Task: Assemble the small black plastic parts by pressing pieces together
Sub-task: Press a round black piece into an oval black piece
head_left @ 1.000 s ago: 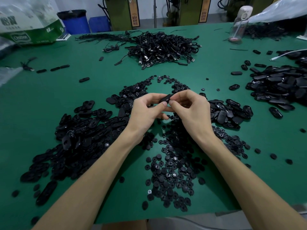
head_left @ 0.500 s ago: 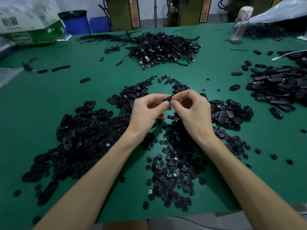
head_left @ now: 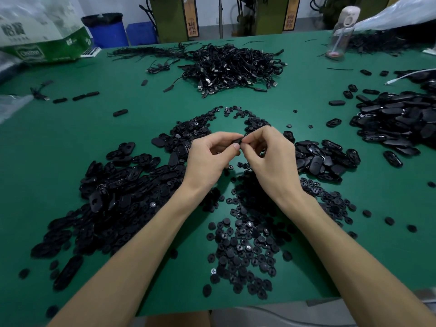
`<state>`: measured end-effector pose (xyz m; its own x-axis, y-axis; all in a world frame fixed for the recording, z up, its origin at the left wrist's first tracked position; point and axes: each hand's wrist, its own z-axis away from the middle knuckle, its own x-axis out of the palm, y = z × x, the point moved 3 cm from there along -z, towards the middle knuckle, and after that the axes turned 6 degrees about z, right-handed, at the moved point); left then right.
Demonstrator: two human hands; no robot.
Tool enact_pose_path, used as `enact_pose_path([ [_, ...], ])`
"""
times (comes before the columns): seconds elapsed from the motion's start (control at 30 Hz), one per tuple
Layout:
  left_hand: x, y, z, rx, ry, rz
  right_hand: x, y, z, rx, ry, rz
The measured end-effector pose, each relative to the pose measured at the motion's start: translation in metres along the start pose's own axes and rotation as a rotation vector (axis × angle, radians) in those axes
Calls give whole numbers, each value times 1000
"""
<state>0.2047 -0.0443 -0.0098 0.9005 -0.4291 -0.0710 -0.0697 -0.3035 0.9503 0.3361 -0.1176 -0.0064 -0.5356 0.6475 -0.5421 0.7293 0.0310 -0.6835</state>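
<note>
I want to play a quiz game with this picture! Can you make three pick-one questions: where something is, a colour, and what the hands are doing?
1. Where does the clear bottle stand?
A) far right of the table
B) between the arms
C) near left edge

2. What colour is the table top?
A) red
B) green
C) white

3. What are the left hand and right hand doing?
A) lying flat
B) pulling a cable
C) pinching one small black part

Answers:
1 A: it stands far right.
2 B: its bare surface is green.
3 C: both hands' fingertips meet on it.
</note>
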Motion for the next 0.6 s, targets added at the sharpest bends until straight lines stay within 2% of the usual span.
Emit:
enact_pose_path([
  [0.23,-2,-2,1,-46,21,60,-1,-4,-1,-98,2,14],
  [0.4,-9,-5,0,-104,94,88,2,-7,2,-157,-61,36],
  [0.6,-6,-1,1,-94,61,88,-3,-7,-1,-60,-13,-43],
])
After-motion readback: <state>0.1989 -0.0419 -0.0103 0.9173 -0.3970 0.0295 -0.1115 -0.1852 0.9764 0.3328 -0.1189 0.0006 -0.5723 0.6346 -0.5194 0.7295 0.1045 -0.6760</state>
